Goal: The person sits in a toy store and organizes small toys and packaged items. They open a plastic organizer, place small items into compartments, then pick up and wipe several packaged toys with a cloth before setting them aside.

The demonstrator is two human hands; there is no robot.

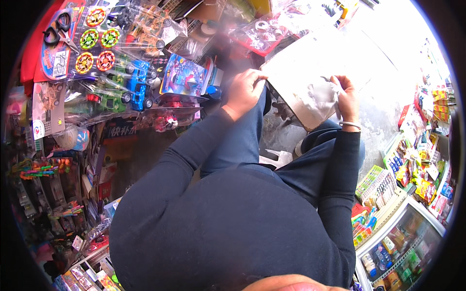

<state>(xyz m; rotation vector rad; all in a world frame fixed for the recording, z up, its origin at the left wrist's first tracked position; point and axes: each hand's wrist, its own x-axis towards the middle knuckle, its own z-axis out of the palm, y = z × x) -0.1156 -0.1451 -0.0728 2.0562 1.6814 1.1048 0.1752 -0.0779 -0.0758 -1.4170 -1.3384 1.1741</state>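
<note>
A small board-topped table point(287, 78) with a pale, overexposed surface stands over my knees. At its left edge is my left hand point(245, 91), with fingers bent and the fingertips at the rim; whether they grip anything is unclear. On the right side, my right hand point(346, 96) pinches a crumpled whitish piece point(322, 94), perhaps cloth or thin plastic, which lies partly on the tabletop. Glare blurs its outline. A pale band circles my right wrist.
Packaged toys fill the left, including a blue toy car point(139, 85) and black-handled scissors point(62, 32) on the packs. A red-rimmed tray point(251, 45) sits beyond the table. Snack packets point(424, 189) and a glass-topped cooler point(398, 251) stand at right.
</note>
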